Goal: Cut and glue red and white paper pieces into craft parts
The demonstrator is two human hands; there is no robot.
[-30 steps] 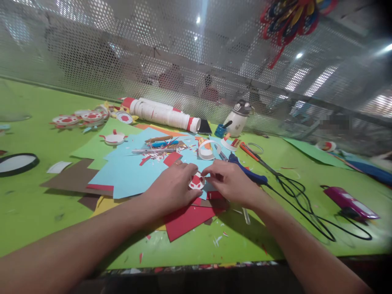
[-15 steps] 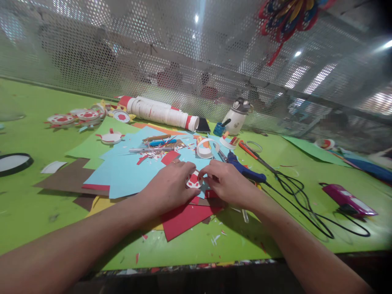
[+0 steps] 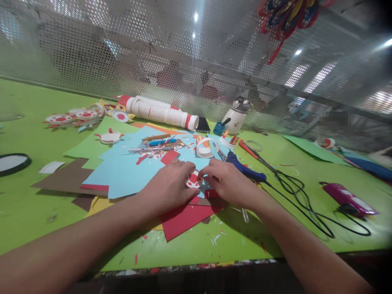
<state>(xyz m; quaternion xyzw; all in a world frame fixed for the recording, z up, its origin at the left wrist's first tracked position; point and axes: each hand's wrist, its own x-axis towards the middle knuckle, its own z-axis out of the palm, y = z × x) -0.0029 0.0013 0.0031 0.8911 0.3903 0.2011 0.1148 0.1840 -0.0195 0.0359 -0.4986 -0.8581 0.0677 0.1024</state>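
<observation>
Both hands meet over a small red-and-white disc.
From my remote seat, I have the left hand [image 3: 170, 180] grasping the disc [image 3: 193, 179] between thumb and fingers at its left side, while the right hand [image 3: 229, 181] curls in from the other side, fingertips at the disc's right edge; whether they pinch it or only touch it, I cannot tell. The disc sits at the near right edge of the blue paper [image 3: 122, 176], with a red sheet [image 3: 187, 222] just nearer to me. Past the hands I see a white ring [image 3: 203, 154], and the glue gun [image 3: 246, 170] lies just beyond the right hand. Farther back on the green table [image 3: 27, 212], a ribbed white roll [image 3: 159, 112] lies near an upright bottle [image 3: 235, 120].
</observation>
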